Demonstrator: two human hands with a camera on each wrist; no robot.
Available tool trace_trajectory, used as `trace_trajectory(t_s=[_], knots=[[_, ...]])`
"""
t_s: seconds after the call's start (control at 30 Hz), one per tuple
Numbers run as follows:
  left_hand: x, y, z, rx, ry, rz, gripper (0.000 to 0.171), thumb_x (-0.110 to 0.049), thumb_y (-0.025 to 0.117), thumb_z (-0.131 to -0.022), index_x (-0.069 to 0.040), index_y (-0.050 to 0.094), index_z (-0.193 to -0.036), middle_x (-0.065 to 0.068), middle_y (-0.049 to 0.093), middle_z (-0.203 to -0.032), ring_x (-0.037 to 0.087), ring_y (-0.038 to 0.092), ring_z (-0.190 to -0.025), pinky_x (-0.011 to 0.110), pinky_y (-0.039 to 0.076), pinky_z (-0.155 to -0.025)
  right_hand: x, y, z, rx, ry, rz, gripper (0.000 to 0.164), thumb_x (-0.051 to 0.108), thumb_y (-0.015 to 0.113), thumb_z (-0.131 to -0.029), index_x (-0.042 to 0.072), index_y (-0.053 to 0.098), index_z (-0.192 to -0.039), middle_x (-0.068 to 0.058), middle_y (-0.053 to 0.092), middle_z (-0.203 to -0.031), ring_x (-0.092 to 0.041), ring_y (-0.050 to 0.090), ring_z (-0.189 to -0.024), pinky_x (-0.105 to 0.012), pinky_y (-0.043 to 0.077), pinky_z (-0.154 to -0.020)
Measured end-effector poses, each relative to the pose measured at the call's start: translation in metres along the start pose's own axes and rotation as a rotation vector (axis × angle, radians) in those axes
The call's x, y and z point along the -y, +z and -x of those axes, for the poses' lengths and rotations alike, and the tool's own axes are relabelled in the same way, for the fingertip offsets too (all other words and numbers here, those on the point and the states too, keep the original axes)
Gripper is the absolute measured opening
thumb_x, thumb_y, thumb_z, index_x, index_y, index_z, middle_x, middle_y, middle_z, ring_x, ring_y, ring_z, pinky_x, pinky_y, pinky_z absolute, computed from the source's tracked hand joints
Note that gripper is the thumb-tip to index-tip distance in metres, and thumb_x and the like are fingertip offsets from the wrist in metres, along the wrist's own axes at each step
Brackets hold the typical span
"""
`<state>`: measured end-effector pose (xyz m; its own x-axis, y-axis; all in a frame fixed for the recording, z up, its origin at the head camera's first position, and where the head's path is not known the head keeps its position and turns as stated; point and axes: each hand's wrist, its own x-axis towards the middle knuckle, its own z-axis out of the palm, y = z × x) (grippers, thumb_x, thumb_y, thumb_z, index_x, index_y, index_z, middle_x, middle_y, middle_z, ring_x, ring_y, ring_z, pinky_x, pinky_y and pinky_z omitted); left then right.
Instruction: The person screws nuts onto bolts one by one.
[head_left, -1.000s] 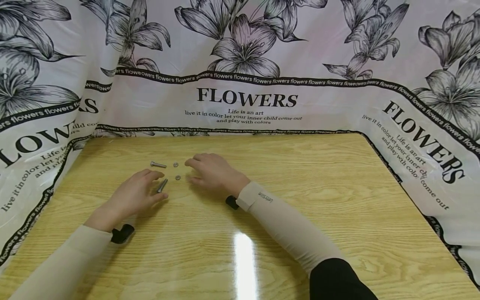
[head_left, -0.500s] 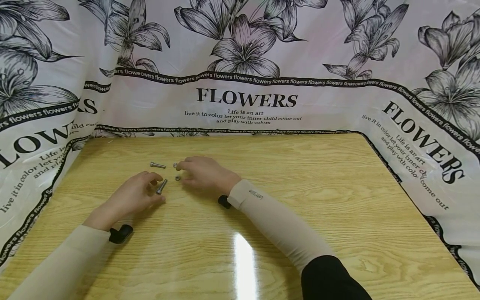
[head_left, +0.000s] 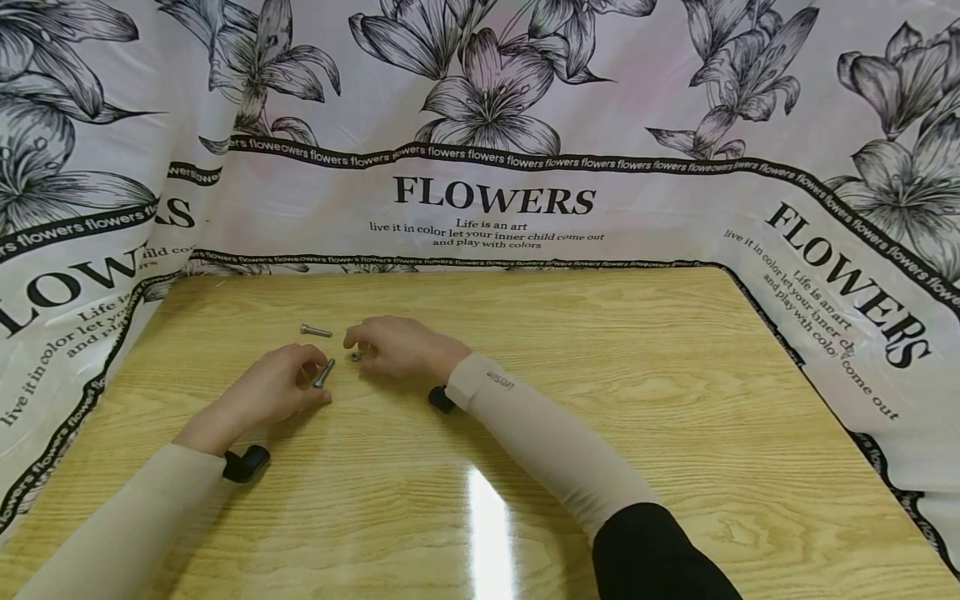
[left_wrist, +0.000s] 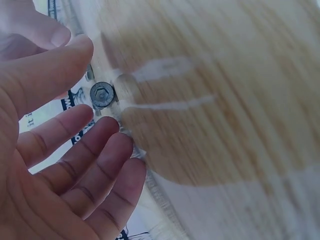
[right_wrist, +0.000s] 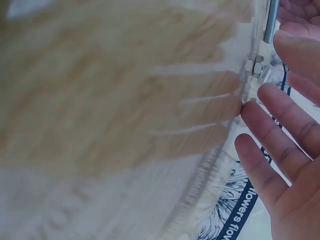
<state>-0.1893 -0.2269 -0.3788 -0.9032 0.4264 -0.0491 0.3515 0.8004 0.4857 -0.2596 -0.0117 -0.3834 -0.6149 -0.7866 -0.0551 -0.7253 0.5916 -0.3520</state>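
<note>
My left hand (head_left: pixel 273 385) lies around the near metal bolt (head_left: pixel 323 373), its thumb and fingers spread on either side. In the left wrist view the bolt's round head (left_wrist: pixel 102 95) with a hex socket shows between the thumb and the relaxed fingers. My right hand (head_left: pixel 405 346) reaches in from the right, its fingers over the small hex nuts. One nut (head_left: pixel 356 356) shows beside the thumb; the other is hidden under the fingers. In the right wrist view, a nut (right_wrist: pixel 257 65) stands just beyond the loosely bent fingertips, and a threaded bolt end (right_wrist: pixel 271 22) is above it.
A second bolt (head_left: pixel 316 331) lies on the wood-grain table (head_left: pixel 675 400) behind the near one. A white floral cloth (head_left: pixel 495 208) hangs along the back and both sides. Each wrist wears a black camera mount (head_left: pixel 247 464).
My right hand has moved left over the nuts, covering the far one. My left hand has stayed around the near bolt, its fingers slightly more bent.
</note>
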Motion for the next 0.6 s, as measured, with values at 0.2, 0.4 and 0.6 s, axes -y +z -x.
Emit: trace_trajectory(t_s=[0.2,0.4,0.6], knots=[[0.001,0.002,-0.002,-0.001,-0.011,-0.008,0.042,-0.020,0.077,-0.081,0.003,0.061,-0.112,0.011,0.063,-0.099,0.027,0.059,-0.090,0.046,0.048,-0.077,-0.003,-0.002,-0.006,0.031,-0.004,-0.020,0.037,0.022,0.063,-0.092,0.018,0.058,-0.129,0.007,0.059,-0.108,-0.004,0.053,-0.097,-0.020,0.043,-0.086],[0.002,0.002,-0.003,0.009,-0.017,-0.017,0.040,-0.021,0.077,-0.082,0.001,0.061,-0.112,0.010,0.062,-0.096,0.025,0.058,-0.088,0.044,0.048,-0.075,-0.003,-0.002,-0.013,0.060,-0.023,0.012,0.036,0.027,0.065,-0.092,0.018,0.060,-0.127,0.007,0.060,-0.106,-0.004,0.054,-0.095,-0.021,0.043,-0.084],[0.000,0.002,-0.003,0.012,-0.019,-0.014,0.035,-0.017,0.075,-0.084,-0.001,0.060,-0.111,0.008,0.062,-0.094,0.024,0.059,-0.087,0.043,0.048,-0.074,-0.001,-0.003,-0.016,0.074,-0.048,0.090,0.030,0.026,0.064,-0.093,0.018,0.064,-0.122,0.005,0.058,-0.107,-0.007,0.053,-0.095,-0.021,0.043,-0.084]])
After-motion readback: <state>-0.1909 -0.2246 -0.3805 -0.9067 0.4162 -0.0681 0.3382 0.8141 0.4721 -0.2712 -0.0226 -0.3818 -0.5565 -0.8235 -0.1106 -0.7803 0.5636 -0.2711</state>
